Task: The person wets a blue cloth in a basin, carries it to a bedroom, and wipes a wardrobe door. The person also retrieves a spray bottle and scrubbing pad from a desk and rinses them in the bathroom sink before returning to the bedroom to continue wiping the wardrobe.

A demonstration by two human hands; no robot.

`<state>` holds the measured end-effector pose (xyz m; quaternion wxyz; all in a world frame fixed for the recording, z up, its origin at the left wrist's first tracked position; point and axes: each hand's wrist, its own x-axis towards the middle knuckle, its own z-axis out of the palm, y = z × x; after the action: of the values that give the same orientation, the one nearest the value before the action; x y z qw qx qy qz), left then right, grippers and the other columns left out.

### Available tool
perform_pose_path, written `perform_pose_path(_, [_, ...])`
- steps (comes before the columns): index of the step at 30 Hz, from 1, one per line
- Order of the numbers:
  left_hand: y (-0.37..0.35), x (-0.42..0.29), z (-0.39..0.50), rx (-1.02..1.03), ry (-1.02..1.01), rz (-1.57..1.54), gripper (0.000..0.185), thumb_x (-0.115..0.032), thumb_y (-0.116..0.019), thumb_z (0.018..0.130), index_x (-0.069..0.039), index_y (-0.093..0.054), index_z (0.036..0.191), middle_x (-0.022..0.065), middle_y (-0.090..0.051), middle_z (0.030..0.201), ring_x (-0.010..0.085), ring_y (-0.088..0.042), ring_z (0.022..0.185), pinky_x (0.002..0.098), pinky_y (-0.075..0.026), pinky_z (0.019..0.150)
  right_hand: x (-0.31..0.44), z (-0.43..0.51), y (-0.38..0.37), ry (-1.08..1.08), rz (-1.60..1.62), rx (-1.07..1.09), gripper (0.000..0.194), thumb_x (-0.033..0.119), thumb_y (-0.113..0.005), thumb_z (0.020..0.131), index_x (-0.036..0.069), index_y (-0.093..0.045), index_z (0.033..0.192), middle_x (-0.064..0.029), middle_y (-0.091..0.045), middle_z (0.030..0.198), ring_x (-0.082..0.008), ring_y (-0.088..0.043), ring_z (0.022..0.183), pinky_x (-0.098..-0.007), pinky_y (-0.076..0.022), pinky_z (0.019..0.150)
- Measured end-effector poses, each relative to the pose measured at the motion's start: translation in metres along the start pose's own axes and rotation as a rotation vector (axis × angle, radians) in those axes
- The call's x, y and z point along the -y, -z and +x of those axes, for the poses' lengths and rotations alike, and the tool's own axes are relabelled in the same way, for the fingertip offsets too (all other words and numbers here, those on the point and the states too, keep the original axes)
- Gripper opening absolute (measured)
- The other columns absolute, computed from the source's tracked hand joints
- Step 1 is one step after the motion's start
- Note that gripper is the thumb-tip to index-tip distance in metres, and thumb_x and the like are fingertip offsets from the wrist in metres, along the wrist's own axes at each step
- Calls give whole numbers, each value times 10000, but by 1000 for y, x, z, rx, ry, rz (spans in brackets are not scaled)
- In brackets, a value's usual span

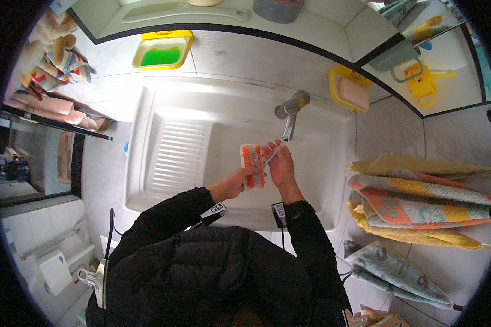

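Note:
My left hand [234,182] is closed on a scrub brush [252,163] with orange and white bristles, which face up towards the camera. A thin light-blue handle [270,159] slants beside the brush, and my right hand [281,163] grips it. What that handle belongs to cannot be made out. Both hands are over the white sink [225,155], just below the metal faucet [291,114]. A ribbed washboard slope [180,157] forms the left part of the sink. Whether water runs from the faucet is unclear.
A yellow dish with green soap [160,57] and another with pale soap [353,90] are on the wall behind the sink. A black-edged shelf [229,27] runs above them. Several towels [421,200] hang at right. A faucet-side cabinet holds a grey mug [395,61].

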<state>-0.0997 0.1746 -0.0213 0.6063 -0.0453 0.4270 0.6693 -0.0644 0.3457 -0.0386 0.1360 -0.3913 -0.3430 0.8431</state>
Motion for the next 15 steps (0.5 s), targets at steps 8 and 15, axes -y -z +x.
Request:
perform_pose_path(8, [-11, 12, -6, 54, -2, -72, 356, -395, -587, 935, -111, -616, 1148, 31, -663, 1054, 153, -617, 935, 310, -442, 755, 7, -1, -3, -161, 130, -85, 296, 356, -516, 1004, 69, -575, 1048, -40, -609, 839, -150, -577, 675, -312, -523, 631])
perform_pose_path(15, [-9, -1, -6, 42, 115, -130, 348, -409, -586, 927, -146, -592, 1156, 14, -673, 1063, 135, -627, 909, 291, -415, 655, 6, -15, -2, 244, -467, 51, 367, 403, -517, 1000, 47, -580, 1065, -42, -569, 763, -138, -540, 640, -300, -442, 518])
